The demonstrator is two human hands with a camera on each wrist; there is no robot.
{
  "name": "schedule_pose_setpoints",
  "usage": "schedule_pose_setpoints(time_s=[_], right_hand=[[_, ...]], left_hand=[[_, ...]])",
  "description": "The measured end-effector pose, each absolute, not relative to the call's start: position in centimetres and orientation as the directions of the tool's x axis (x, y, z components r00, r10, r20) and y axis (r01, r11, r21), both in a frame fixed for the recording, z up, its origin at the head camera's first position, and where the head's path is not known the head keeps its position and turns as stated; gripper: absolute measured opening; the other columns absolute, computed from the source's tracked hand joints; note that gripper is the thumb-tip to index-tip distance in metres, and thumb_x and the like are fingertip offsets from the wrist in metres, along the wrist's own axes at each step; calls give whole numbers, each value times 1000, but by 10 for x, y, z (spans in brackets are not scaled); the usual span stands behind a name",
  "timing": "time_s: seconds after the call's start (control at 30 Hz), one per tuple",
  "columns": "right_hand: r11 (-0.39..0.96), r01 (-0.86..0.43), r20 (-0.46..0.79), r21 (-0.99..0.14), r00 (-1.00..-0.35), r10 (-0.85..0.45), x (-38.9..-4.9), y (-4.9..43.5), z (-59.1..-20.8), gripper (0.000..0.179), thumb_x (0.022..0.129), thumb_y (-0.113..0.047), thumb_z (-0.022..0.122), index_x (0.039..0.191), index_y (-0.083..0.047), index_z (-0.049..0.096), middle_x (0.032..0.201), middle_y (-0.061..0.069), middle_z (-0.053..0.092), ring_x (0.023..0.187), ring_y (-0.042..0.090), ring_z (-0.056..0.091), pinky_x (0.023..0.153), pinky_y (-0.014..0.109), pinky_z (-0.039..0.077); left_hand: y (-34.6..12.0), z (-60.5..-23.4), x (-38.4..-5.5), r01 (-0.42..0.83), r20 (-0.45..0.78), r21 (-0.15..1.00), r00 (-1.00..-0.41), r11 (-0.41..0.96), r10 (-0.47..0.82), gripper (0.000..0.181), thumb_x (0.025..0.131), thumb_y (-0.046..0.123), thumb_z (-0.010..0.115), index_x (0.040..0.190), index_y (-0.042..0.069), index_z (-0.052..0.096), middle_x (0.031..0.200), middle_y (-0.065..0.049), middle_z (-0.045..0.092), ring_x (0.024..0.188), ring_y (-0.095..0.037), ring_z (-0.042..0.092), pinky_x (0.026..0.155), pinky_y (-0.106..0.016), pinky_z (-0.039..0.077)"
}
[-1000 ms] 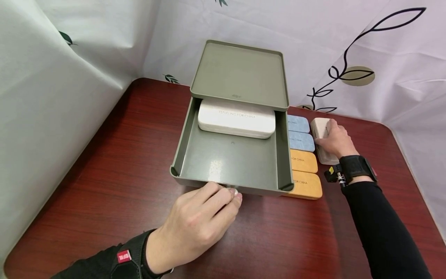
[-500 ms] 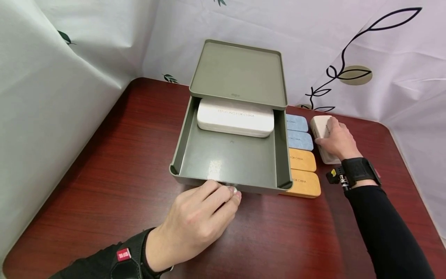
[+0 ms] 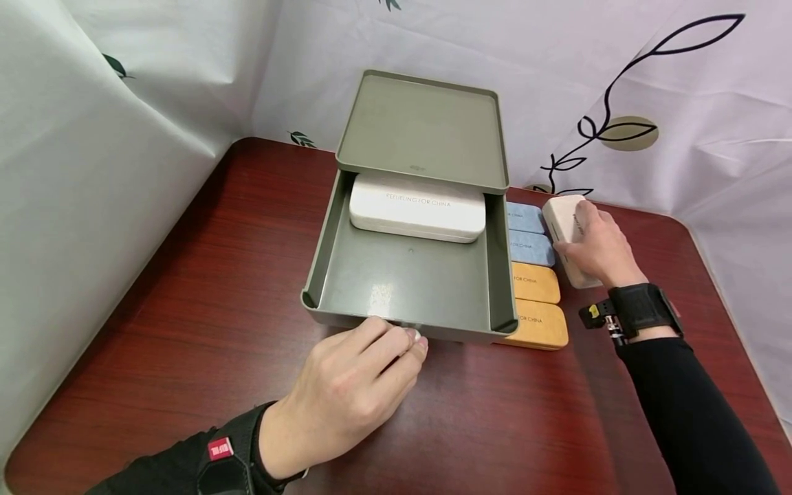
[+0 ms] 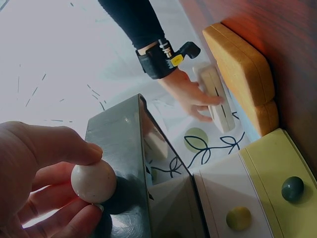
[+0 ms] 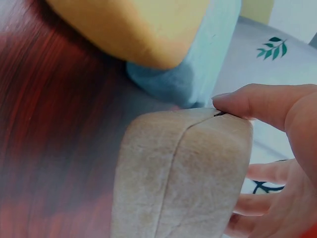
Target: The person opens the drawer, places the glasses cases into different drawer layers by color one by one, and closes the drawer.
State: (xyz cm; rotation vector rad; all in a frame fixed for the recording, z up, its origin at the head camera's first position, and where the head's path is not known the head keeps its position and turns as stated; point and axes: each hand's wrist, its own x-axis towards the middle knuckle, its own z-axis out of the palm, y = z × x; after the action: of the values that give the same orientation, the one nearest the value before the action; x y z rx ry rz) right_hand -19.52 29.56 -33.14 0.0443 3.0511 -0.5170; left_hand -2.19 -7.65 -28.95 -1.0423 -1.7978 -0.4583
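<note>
My left hand (image 3: pixel 353 395) pinches the round white knob (image 4: pixel 93 181) on the front of a grey-green drawer (image 3: pixel 402 282), which is pulled out. Inside the drawer, at the back, lies a white glasses case (image 3: pixel 417 216) with printed lettering, partly under the unit's top. Over at the right, my right hand (image 3: pixel 603 247) grips a beige-white glasses case (image 3: pixel 564 213), thumb on the near side and fingers across the other. In the right wrist view that case's end (image 5: pixel 183 173) shows close up. Whether it touches the table is hard to tell.
Two blue cases (image 3: pixel 531 249) and two orange cases (image 3: pixel 535 323) lie in a row along the drawer's right side, partly hidden by it. The tray-like top (image 3: pixel 427 127) sits behind the drawer. Other drawers with a yellow knob (image 4: pixel 238 218) and a dark green knob (image 4: pixel 292 189) show in the left wrist view.
The right hand has shifted the beige-white case slightly left and away from me, beside the blue cases; it looks raised a little. The left hand stays on the knob.
</note>
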Motion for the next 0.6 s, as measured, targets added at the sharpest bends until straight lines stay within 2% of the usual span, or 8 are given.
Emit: schedule_pose_setpoints(time_s=[0.2, 0.6], right_hand=[[949, 8, -21, -316, -1000, 2, -193, 287, -327, 85, 87, -18, 65, 154, -6, 13, 142, 35, 29, 109, 49, 41, 82, 65, 41], [946, -49, 52, -322, -998, -34, -186, 281, -324, 82, 86, -17, 64, 153, -5, 18, 145, 33, 30, 111, 48, 42, 82, 65, 42]], left_hand=[[-77, -289, -22, 817, 875, -133, -168, 561, 453, 14, 85, -2, 56, 77, 2, 68, 73, -1, 57, 60, -12, 45, 52, -14, 40], [-77, -289, -22, 818, 876, -132, -169, 561, 453, 15, 85, -2, 56, 78, 2, 68, 73, -1, 57, 60, -12, 45, 53, -14, 41]])
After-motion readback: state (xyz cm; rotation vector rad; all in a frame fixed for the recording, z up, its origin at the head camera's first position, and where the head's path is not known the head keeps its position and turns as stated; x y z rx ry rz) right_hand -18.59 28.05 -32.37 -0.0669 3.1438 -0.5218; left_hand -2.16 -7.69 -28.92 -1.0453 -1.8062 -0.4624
